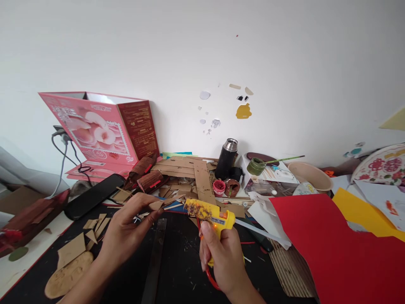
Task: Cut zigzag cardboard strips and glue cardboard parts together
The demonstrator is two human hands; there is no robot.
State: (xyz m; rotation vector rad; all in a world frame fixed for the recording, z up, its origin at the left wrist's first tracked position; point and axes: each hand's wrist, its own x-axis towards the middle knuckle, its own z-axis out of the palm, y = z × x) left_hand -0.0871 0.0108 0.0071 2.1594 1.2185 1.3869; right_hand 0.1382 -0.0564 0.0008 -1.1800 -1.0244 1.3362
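My right hand (225, 257) is wrapped round the handle of a yellow glue gun (202, 211), its barrel smeared with brown residue. A translucent glue stick (262, 232) sticks out of the gun's back, and a small orange light glows on its side. The nozzle points left, close to a small cardboard piece (156, 205) pinched between the thumb and fingers of my left hand (125, 230). A thin pale stick (173, 206) shows beside that piece; whether my fingers hold it too, I cannot tell. Below lies a metal ruler (155, 261) on the black mat (180, 274).
Cardboard scraps (71, 251) lie at left, near a black phone (95, 196) and a pink box (98, 131). A black flask (226, 159), paint pots (219, 187) and a green jar (256, 166) stand behind. Red paper (341, 249) covers the right side.
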